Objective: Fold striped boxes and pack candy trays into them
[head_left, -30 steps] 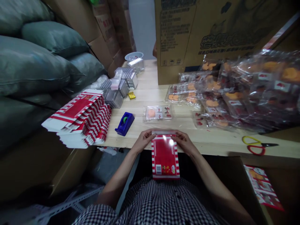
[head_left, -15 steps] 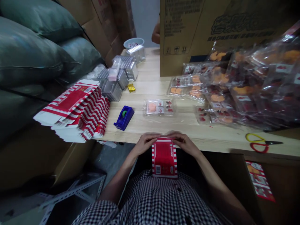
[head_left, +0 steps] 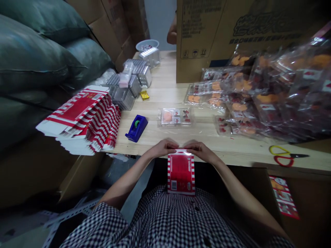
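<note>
A red cardboard box (head_left: 181,174) with striped red-and-white edges and a barcode rests against my front at the table's near edge. At its upper left corner, my left hand (head_left: 166,148) pinches the top end. The fingers of my right hand (head_left: 198,150) close on the upper right corner. Both sets of fingertips are slightly blurred. Just beyond my hands lies a clear plastic pack (head_left: 176,117) with an orange piece and small printed squares inside. To the left of it sits a blue tape dispenser (head_left: 137,128) with a green roll.
Stacked red-striped boxes (head_left: 85,117) stand at the left, with clear plastic cases (head_left: 124,98) behind. Many filled packs (head_left: 269,100) heap up on the right, before a large carton (head_left: 201,41). Scissors (head_left: 284,156) lie near the front edge. Another person's arm (head_left: 172,32) shows behind the carton.
Both hands have shifted slightly at the box's top end, where a pale flap now shows more between them. The box stays in nearly the same place.
</note>
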`<state>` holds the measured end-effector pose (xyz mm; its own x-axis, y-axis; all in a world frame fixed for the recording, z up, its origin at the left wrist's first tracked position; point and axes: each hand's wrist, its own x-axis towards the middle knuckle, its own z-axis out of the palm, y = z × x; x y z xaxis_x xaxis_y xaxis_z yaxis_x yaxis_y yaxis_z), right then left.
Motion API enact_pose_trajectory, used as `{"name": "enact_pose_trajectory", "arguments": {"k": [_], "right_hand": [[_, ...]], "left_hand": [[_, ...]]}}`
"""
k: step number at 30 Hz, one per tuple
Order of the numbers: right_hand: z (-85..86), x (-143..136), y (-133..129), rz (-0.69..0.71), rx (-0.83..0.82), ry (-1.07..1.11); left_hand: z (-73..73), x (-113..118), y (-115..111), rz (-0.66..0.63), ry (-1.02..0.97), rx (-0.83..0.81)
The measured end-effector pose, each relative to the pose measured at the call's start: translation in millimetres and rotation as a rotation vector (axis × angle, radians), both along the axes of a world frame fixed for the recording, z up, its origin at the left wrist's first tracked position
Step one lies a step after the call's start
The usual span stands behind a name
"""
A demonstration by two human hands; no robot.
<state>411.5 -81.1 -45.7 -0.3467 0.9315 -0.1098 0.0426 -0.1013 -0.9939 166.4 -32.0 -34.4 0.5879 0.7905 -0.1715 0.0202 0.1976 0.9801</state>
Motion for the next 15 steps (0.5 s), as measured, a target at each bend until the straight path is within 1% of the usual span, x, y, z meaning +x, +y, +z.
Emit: {"name": "enact_pose_trajectory", "arguments": {"k": [3,6,9,11,15], "right_hand": [[-1.4,1,2,-0.026,0.011,-0.016],[-4.7,2,5,-0.038,0.004,-0.027],[-9.1,3,7,-0.019,-0.017,-0.028],[-11.4,4,8,-0.005,-0.030,-0.027],[-13.5,5,9,-0.011,-0.046,-0.024]], "left_hand": [[-1.4,-2,4,-0.214,0.110,0.038],[-5.3,-5,7,-0.208,0.182,0.102],[-7.7,-4,7,-0.183,0.213,0.123],[-6.3,-3,7,-0.179,0.213,0.115],[1.3,0,11,-0.193,0.204,0.080]]}}
